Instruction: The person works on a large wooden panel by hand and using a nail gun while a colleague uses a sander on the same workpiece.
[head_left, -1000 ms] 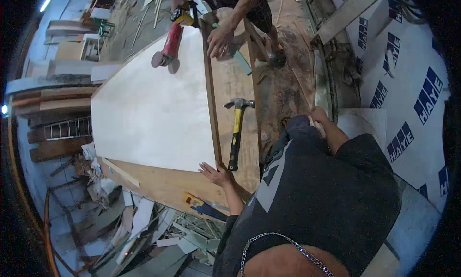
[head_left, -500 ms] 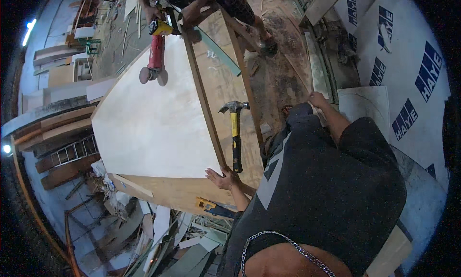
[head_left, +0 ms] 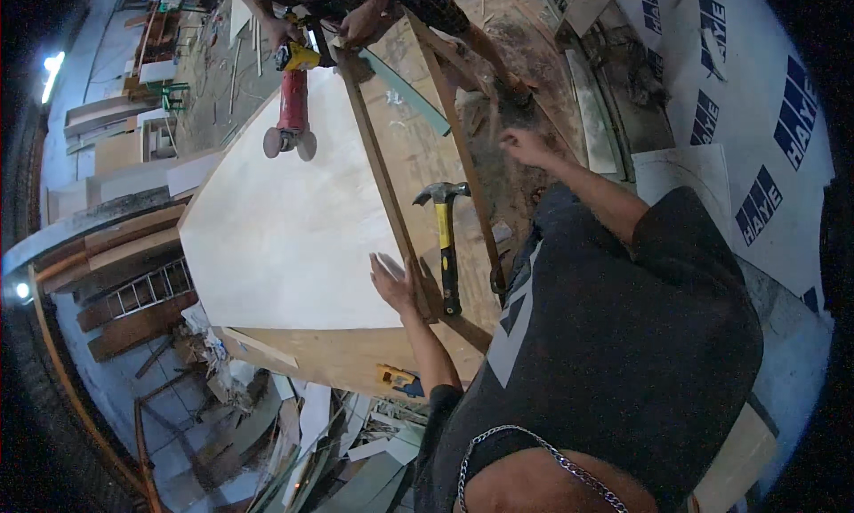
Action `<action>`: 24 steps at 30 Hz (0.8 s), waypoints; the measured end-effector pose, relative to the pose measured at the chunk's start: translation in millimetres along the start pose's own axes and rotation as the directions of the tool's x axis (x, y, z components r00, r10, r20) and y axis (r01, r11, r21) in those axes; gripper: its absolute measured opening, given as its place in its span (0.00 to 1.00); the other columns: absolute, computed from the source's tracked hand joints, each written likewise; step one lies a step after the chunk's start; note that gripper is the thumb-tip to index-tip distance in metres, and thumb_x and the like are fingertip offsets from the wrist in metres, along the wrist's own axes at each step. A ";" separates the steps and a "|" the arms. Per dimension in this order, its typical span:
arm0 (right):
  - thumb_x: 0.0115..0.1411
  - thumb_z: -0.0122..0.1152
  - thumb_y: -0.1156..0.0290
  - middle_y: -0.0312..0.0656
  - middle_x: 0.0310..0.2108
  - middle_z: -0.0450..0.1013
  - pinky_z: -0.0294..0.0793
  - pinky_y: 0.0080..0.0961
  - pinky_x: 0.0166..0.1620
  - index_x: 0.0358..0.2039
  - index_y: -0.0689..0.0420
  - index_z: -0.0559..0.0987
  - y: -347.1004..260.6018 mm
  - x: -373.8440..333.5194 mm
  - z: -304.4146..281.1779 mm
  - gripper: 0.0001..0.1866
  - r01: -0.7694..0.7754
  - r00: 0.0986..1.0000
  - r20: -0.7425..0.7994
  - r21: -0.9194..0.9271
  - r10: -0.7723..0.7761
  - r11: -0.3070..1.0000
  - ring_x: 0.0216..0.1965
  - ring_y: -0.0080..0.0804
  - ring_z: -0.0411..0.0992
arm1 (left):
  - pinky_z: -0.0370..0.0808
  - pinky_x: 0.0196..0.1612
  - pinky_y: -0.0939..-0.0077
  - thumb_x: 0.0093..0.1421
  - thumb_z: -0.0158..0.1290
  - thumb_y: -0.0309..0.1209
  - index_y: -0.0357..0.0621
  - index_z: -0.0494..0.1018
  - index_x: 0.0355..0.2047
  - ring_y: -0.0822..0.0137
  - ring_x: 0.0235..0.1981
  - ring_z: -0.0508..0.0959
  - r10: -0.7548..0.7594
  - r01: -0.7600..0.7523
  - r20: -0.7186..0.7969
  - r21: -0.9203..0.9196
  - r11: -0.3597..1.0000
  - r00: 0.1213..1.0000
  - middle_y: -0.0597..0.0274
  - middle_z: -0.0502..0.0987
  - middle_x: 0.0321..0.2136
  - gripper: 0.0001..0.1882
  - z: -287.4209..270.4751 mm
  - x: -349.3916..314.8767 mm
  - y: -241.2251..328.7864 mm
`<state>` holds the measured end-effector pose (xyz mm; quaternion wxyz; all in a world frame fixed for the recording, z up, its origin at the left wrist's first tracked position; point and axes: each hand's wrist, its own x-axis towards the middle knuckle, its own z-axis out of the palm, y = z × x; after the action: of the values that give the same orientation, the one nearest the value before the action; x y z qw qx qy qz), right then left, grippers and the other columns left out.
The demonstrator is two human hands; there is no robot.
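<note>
My left hand (head_left: 393, 283) lies open, fingers spread, at the near edge of a large white panel (head_left: 285, 237), by the wooden strip (head_left: 374, 161) along its right side. Raised beyond my waist, my right hand (head_left: 529, 146) has its fingers curled in; anything between them is too small to make out. A claw hammer (head_left: 447, 246) with a yellow and black handle lies on the plywood (head_left: 418, 153) to the right of that strip, close to my left hand. On the panel's far part rests a red angle grinder (head_left: 292, 113) with a round disc.
At the far side stands a co-worker, one hand (head_left: 360, 22) near the strip's end, the other by a yellow and black tool (head_left: 298, 57). A pale green strip (head_left: 405, 90) crosses the plywood. A yellow tool (head_left: 398, 379) lies near my left forearm. Scrap boards (head_left: 311, 433) fill the lower left.
My right hand has come away from my waist and moved forward and left. My left hand has shifted slightly forward and left onto the panel.
</note>
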<state>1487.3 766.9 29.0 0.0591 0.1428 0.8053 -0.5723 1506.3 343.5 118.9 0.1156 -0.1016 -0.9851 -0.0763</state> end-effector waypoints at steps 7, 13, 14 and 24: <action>0.58 0.45 0.43 0.56 0.56 0.59 0.61 0.38 0.55 0.61 0.58 0.51 -41.9 27.0 71.9 0.40 -0.019 0.984 0.177 0.022 0.014 1.000 0.55 0.47 0.61 | 0.59 0.59 0.58 0.48 0.60 0.43 0.42 0.62 0.55 0.54 0.57 0.64 0.047 -0.045 0.017 -0.068 0.997 0.999 0.53 0.66 0.54 0.36 10.7 5.4 -13.2; 0.62 0.37 0.46 0.60 0.60 0.51 0.53 0.40 0.60 0.63 0.61 0.41 -52.1 23.9 94.5 0.40 -0.077 0.983 0.174 0.114 0.056 0.990 0.61 0.53 0.52 | 0.60 0.59 0.57 0.48 0.60 0.42 0.43 0.63 0.54 0.51 0.53 0.68 -0.033 0.032 -0.007 -0.125 0.992 0.999 0.54 0.70 0.51 0.35 12.3 11.1 -2.6; 0.63 0.36 0.47 0.60 0.60 0.50 0.52 0.41 0.60 0.63 0.61 0.42 -52.9 23.4 95.3 0.38 -0.045 0.985 0.170 0.111 0.026 0.993 0.61 0.54 0.50 | 0.60 0.58 0.56 0.48 0.60 0.42 0.43 0.63 0.54 0.51 0.53 0.68 -0.031 0.027 -0.028 -0.136 0.990 0.999 0.54 0.70 0.51 0.35 15.2 9.5 -6.0; 0.63 0.36 0.47 0.60 0.59 0.52 0.53 0.40 0.60 0.62 0.61 0.45 -64.1 19.7 80.3 0.37 -0.094 0.963 0.263 0.110 0.062 0.990 0.61 0.55 0.50 | 0.60 0.58 0.56 0.47 0.61 0.42 0.42 0.64 0.53 0.50 0.53 0.68 -0.058 0.045 -0.048 -0.232 0.972 0.997 0.51 0.71 0.49 0.35 11.1 10.7 1.1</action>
<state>1443.9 675.3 54.8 0.1774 0.1018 0.7482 -0.6312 1494.0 348.5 111.0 0.1276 -0.0866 -0.9684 -0.1961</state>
